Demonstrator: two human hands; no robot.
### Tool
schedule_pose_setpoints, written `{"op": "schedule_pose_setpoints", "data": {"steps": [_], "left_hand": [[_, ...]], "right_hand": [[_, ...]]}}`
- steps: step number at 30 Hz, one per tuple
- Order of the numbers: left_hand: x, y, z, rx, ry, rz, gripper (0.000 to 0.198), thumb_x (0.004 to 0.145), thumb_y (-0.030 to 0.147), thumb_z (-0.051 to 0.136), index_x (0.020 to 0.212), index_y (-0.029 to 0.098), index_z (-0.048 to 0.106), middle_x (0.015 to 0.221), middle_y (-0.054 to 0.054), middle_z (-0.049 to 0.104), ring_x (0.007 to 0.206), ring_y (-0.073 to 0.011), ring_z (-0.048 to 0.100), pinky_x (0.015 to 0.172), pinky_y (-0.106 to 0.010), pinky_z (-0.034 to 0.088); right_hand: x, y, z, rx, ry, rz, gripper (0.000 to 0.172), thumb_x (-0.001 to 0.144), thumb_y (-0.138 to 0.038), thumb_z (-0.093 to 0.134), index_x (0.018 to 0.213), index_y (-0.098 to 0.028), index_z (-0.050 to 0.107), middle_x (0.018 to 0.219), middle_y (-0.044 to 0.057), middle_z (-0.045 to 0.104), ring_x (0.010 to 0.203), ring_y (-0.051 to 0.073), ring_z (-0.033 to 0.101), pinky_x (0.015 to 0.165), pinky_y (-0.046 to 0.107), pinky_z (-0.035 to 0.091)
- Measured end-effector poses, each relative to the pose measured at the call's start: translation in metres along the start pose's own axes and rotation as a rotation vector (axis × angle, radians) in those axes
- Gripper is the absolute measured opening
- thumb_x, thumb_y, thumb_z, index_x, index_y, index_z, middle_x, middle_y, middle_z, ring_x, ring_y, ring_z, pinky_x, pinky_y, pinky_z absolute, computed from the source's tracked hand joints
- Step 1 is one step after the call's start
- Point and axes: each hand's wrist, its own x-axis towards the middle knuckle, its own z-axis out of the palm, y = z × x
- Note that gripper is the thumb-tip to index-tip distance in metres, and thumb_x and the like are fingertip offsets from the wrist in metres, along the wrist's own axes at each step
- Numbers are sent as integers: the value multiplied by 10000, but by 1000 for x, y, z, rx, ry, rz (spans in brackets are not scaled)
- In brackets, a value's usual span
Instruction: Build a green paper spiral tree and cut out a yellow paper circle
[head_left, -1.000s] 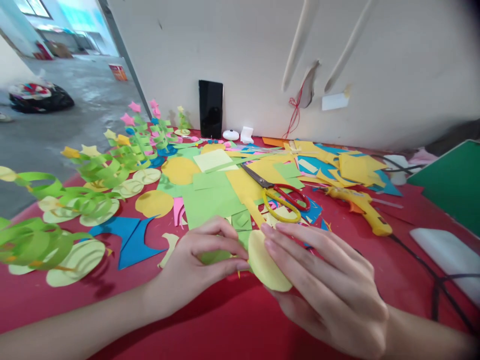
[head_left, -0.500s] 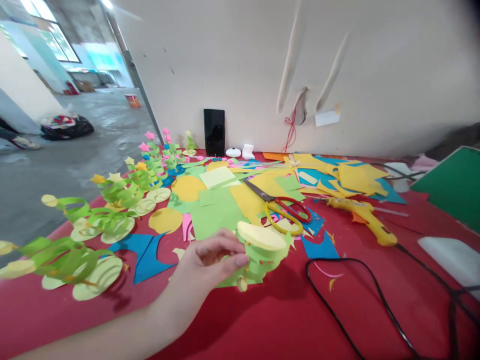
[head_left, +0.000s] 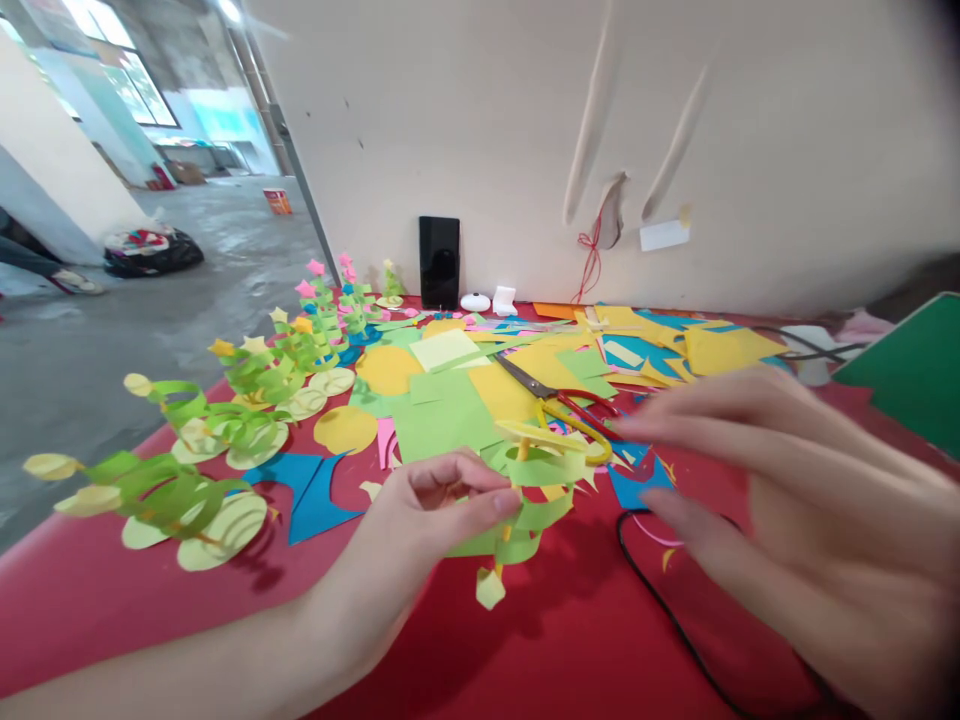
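My left hand (head_left: 431, 515) pinches a green paper spiral tree (head_left: 534, 485) with a pale yellow round base on top and a yellow stick through it, held upside down just above the red table (head_left: 570, 640). My right hand (head_left: 810, 510) hovers at the right, blurred, fingers stretched out towards the spiral and holding nothing. Red-and-yellow scissors (head_left: 566, 405) lie just behind the spiral on the paper sheets.
Several finished green spiral trees (head_left: 247, 390) with stars stand in a row along the table's left edge. Cut green, yellow and blue paper (head_left: 450, 400) covers the middle. A black cable (head_left: 675, 610) loops under my right hand. A black phone (head_left: 439, 262) leans on the wall.
My right hand left the frame, then came back from the right, open. The pale disc turned over and the green spiral now hangs stretched out from my left hand.
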Motion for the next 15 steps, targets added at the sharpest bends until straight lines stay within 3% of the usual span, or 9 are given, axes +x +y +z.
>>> {"op": "schedule_pose_setpoints", "data": {"steps": [4, 7, 15], "left_hand": [[-2, -1, 1, -3, -39, -26, 137, 663, 221, 733, 623, 187, 607, 637, 68, 568, 624, -56, 489, 591, -133, 389], [-3, -1, 1, 14, -57, -33, 137, 675, 233, 725, 628, 183, 607, 621, 71, 565, 618, -52, 493, 594, -133, 388], [-4, -2, 2, 65, -59, -15, 135, 678, 243, 716, 633, 176, 608, 642, 53, 579, 635, -77, 517, 613, -169, 402]], "right_hand": [[13, -1, 15, 147, -71, 15, 179, 767, -167, 598, 943, -185, 627, 912, 30, 640, 846, 168, 563, 750, 317, 480], [14, -2, 23, 197, -92, 6, 153, 757, -130, 601, 888, -200, 639, 841, 16, 648, 814, 168, 556, 717, 330, 480], [13, -4, 23, 165, -80, -20, 145, 758, -106, 598, 826, -221, 655, 793, 4, 659, 788, 170, 557, 720, 348, 479]]}}
